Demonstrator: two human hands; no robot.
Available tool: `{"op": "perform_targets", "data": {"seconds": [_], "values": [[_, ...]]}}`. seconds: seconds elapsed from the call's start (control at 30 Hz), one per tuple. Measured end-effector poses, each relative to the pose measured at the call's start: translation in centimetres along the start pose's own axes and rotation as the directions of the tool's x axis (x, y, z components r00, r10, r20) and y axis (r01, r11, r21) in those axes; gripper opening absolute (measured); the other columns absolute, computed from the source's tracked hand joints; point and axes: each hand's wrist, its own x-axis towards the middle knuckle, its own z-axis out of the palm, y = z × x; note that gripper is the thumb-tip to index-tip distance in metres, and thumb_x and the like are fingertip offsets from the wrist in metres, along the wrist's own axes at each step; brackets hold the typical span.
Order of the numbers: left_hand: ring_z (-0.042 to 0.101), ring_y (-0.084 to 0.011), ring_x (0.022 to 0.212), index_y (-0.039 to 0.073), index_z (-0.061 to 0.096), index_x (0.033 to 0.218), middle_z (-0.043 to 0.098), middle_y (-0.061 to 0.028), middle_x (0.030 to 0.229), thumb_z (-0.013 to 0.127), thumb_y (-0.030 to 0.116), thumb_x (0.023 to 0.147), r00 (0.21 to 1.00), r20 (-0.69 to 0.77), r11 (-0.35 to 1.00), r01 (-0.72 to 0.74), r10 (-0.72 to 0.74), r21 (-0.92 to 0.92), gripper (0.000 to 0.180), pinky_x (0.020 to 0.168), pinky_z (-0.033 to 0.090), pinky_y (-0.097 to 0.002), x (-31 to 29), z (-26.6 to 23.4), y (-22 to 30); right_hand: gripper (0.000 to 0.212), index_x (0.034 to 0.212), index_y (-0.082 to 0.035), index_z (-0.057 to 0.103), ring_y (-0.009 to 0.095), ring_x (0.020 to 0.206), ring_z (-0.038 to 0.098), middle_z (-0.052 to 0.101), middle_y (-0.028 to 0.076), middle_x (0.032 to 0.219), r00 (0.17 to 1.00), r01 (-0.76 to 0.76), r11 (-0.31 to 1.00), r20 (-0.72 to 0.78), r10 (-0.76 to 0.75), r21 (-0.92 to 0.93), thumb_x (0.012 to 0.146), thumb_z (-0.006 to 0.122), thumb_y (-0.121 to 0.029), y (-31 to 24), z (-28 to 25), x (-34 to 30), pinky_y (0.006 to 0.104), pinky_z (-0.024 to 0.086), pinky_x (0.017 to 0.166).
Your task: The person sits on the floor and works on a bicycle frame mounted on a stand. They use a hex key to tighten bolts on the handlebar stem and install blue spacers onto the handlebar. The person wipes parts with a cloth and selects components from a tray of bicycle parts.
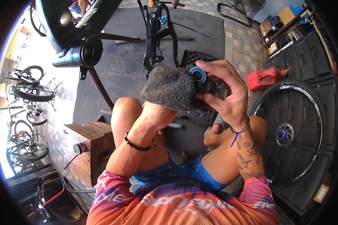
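My left hand (pixel 157 112) is wrapped inside a grey fluffy cloth (pixel 169 88) and presses it against a small round bearing (pixel 197 74) with a blue ring and black centre. My right hand (pixel 223 90) grips that bearing between thumb and fingers, held up over my knees. A beaded bracelet circles my left wrist and a blue cord band my right wrist. I am seated, bare knees below the hands.
A bicycle frame (pixel 154 33) hangs clamped ahead, with a black tube end (pixel 90 50) at the left. A spoked wheel (pixel 293 131) leans at right beside a red fuel can (pixel 264 78). A wooden block bench (pixel 88 144) stands at my left; bicycles (pixel 28 90) are parked outside.
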Motion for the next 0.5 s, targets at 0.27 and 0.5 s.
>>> {"op": "perform_targets", "data": {"seconds": [0.27,0.5], "values": [[0.071,-0.0238,0.109,-0.001,0.065,0.126,0.071,-0.0126,0.12,0.072,0.019,0.103,0.999,-0.013,0.998,-0.03,0.03,0.061,0.032,0.093,0.062,-0.0396,0.2,-0.3,-0.1,0.061,0.135,-0.015,0.075,0.016,0.101,0.068,0.069,0.004,0.117,1.0,0.012,0.997,0.022,-0.01,-0.076,0.077,0.09,-0.006,-0.2,-0.1,0.2,0.0288,0.056,0.077],[0.069,-0.0257,0.121,0.0,0.065,0.128,0.07,-0.0133,0.128,0.064,0.017,0.105,0.993,-0.072,0.976,-0.082,0.098,0.201,0.029,0.103,0.057,-0.0383,-0.3,-2.1,-0.3,0.071,0.143,-0.012,0.069,0.02,0.109,0.067,0.068,0.009,0.12,0.991,0.062,0.968,0.128,-0.031,-0.244,0.075,0.089,-0.011,1.1,0.8,-0.3,0.0305,0.054,0.09]]}}
